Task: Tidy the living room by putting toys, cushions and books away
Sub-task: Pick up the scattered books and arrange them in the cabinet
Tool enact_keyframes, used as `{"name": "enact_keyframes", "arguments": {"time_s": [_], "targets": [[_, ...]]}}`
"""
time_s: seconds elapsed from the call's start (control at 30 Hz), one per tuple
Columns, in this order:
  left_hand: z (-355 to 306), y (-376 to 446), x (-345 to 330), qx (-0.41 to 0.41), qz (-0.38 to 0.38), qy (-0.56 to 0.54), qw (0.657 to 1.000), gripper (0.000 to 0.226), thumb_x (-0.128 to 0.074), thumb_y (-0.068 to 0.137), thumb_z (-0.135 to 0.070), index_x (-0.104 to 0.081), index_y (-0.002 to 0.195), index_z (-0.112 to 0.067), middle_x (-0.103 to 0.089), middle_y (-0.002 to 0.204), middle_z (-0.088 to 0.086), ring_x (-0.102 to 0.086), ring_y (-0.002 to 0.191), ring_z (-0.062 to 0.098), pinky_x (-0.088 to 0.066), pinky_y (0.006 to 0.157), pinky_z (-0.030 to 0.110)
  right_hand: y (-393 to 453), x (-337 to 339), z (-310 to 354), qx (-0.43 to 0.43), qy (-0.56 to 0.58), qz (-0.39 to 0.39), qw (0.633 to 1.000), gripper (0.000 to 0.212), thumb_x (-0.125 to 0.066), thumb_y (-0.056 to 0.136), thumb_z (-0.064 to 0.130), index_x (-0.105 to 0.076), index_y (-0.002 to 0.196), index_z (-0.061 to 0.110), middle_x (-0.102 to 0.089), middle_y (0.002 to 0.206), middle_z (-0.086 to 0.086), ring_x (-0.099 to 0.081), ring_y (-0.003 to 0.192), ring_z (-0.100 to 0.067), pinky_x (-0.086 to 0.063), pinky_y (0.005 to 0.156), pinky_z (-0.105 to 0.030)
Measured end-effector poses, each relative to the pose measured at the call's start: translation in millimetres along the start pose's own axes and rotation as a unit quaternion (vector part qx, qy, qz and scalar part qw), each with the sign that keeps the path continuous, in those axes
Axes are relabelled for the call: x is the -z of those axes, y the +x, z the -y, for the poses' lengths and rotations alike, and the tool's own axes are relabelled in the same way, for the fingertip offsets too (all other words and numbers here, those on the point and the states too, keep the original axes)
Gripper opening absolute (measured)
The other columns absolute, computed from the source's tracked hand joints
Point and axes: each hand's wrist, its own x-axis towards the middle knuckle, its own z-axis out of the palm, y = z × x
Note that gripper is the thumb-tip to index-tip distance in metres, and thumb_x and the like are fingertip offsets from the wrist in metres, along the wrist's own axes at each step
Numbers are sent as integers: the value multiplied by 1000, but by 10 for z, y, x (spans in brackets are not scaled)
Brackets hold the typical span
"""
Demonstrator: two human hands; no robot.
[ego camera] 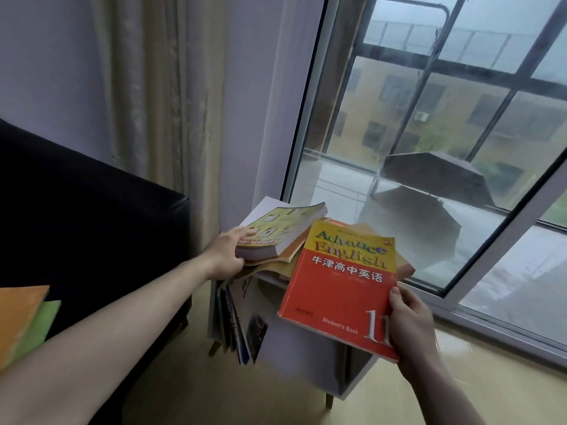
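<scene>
The right hand (412, 329) holds a red book (340, 289) by its lower right corner, grip pinched on the cover, thumb on top. The book hangs tilted above the white side table (310, 348). The left hand (225, 256) grips the near edge of a yellow book (276, 233) on top of a stack on the surface. More books (236, 320) lean in the table's lower compartment, beside a dark sofa (92, 240).
</scene>
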Motion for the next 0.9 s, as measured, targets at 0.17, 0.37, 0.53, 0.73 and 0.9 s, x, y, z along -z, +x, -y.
{"name": "enact_keyframes", "arguments": {"time_s": [0.17,0.37,0.53,0.73,0.9], "targets": [[-71,94,-83,39,26,2,999,81,-58,83,-9,-37,156,-39,-35,162,0,-33,147,25,-30,123,47,53,30,-44,-21,13,30,999,27,-59,102,28,-58,128,22,-79,92,-4,-78,76,-26,-60,66,-37],[-69,154,15,41,56,49,996,88,-63,81,-18,-28,158,-45,-38,156,7,-38,141,28,-39,117,46,78,35,11,19,44,19,999,19,-61,101,21,-58,116,31,-79,86,3,-78,75,-26,-61,65,-38],[3,116,-11,-10,26,101,995,74,-61,90,-25,-34,157,-42,-40,158,1,-39,142,23,-37,117,46,115,16,-22,6,58,13,998,21,-60,101,21,-57,120,29,-79,86,1,-77,72,-25,-60,52,-31],[172,108,-56,-49,-57,70,995,43,-52,105,-36,-47,147,-41,-62,139,1,-61,121,28,-52,97,41,128,7,-112,0,47,10,999,29,-59,102,20,-56,131,21,-79,87,-1,-77,73,-25,-58,50,-29],[133,126,-57,-85,-182,40,979,26,-49,106,-38,-59,125,-23,-73,101,6,-68,86,33,-44,69,32,121,-1,-116,21,40,10,999,29,-57,103,21,-54,131,22,-79,86,2,-77,74,-24,-59,58,-33]]}}
